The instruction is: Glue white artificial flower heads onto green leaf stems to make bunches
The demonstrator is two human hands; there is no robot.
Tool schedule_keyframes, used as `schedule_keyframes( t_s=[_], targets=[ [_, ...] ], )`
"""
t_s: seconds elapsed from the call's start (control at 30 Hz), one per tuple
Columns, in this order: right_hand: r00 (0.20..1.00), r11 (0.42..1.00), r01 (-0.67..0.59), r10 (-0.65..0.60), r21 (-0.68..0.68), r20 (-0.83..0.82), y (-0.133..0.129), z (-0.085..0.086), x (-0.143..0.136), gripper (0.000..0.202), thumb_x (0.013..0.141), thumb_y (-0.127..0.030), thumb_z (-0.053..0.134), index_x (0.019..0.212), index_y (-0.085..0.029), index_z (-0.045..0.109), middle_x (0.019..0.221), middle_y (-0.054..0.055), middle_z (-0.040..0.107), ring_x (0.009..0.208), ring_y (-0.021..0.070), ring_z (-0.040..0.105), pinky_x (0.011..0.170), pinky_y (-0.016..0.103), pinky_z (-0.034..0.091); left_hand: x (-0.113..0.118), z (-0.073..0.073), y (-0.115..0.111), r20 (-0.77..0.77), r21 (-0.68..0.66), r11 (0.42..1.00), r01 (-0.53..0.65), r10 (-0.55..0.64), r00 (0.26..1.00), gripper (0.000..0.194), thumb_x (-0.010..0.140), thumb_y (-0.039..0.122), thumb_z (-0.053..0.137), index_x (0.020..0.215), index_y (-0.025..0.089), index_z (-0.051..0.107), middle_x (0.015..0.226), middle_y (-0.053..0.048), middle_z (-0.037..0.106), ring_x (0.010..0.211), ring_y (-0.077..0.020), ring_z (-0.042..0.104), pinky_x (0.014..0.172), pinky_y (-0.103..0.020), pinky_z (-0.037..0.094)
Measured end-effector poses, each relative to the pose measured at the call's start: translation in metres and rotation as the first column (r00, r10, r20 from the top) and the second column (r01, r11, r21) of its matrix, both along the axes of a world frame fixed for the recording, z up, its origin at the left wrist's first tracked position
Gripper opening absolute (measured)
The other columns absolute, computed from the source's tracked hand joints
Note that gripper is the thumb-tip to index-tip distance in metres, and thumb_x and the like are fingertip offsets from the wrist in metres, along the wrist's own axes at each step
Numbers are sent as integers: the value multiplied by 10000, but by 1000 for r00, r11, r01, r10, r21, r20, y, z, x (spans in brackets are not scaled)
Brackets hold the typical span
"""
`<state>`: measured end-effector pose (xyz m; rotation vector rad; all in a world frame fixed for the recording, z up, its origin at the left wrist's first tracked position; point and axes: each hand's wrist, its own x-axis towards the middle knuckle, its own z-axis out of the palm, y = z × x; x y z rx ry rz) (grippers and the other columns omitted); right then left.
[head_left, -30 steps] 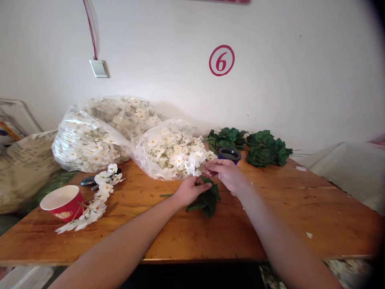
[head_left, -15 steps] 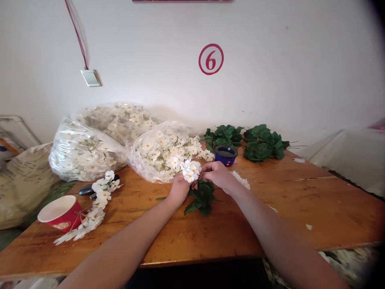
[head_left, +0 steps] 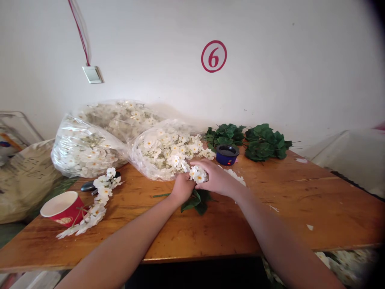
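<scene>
White artificial flowers (head_left: 198, 175) with yellow centres are between my two hands over the middle of the table. My left hand (head_left: 183, 187) is closed around their lower part, with the stem hidden in the fingers. Curled over the blossoms from the right is my right hand (head_left: 214, 176), its thumb and fingers on either side of them. Under my hands are dark green artificial leaves (head_left: 197, 202), and a thin green stem (head_left: 161, 195) sticks out to the left. White blossoms (head_left: 236, 176) lie on the table just behind my right wrist.
Clear plastic bags of white flowers (head_left: 90, 156) stand against the wall. A blue pot with a red light (head_left: 227, 155) sits before bunches of green leaves (head_left: 264, 142). At left, a white flower strand (head_left: 98, 208) rests against a red paper cup (head_left: 64, 208), near a dark tool (head_left: 88, 186).
My right hand has moved from pinching beside the blossoms to wrapping over them. The flowers sit slightly lower and further right, and the leaves beneath are more covered.
</scene>
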<state>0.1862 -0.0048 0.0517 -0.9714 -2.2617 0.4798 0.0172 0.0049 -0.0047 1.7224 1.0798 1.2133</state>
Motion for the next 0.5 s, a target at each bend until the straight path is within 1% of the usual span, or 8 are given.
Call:
schedule_keyframes(
  t_s=[0.03,0.1,0.17,0.23,0.3,0.37,0.5],
  targets=[
    [1000,1000,3,-3,29,10,0,0,-1,707,668,-224,772,1324,-276,513,1346,83,509,1233,237,484,1046,391,372,0,-1,1,-30,3,1000,-5,5,1000,96,649,152,505,563,139,545,548,28,525,560,-110,442,553,-224,339],
    [999,998,-7,5,58,36,2,0,-2,553,705,-218,750,1234,-257,593,1217,73,577,1105,215,556,960,366,435,-1,-3,2,-82,6,1000,-16,16,996,118,663,156,502,552,141,536,535,29,511,553,-109,434,540,-222,326],
    [998,997,-25,21,73,61,4,-1,-2,374,771,-200,688,1141,-248,655,1105,57,612,988,191,590,882,339,465,-2,-4,3,-135,19,1000,-11,14,991,145,695,182,514,560,138,545,538,27,510,553,-108,430,537,-222,318],
    [997,995,-50,44,85,68,6,-3,-1,253,824,-159,606,1046,-235,701,1028,48,625,893,167,604,827,312,475,-2,-4,3,-181,38,999,-1,8,983,178,729,225,533,578,134,557,544,25,506,555,-106,422,532,-221,302],
    [996,993,-77,73,86,52,8,-5,-1,242,841,-110,545,966,-212,726,986,49,630,813,145,609,777,286,480,-2,-4,3,-214,51,999,8,3,977,219,761,267,537,589,134,558,546,25,494,554,-104,410,526,-220,282],
    [996,993,-87,85,84,28,10,-7,-1,257,829,-73,523,901,-198,736,960,48,635,766,132,607,733,266,476,-1,-3,2,-240,52,999,8,4,971,257,784,300,530,588,136,548,542,27,476,553,-103,395,524,-221,268],
    [997,993,-72,69,92,33,12,-8,-1,227,824,-85,542,788,-198,735,896,37,649,770,139,602,712,261,456,0,-2,1,-285,58,998,5,12,959,331,817,359,505,560,149,500,528,30,425,544,-101,361,520,-225,246]
  ],
)
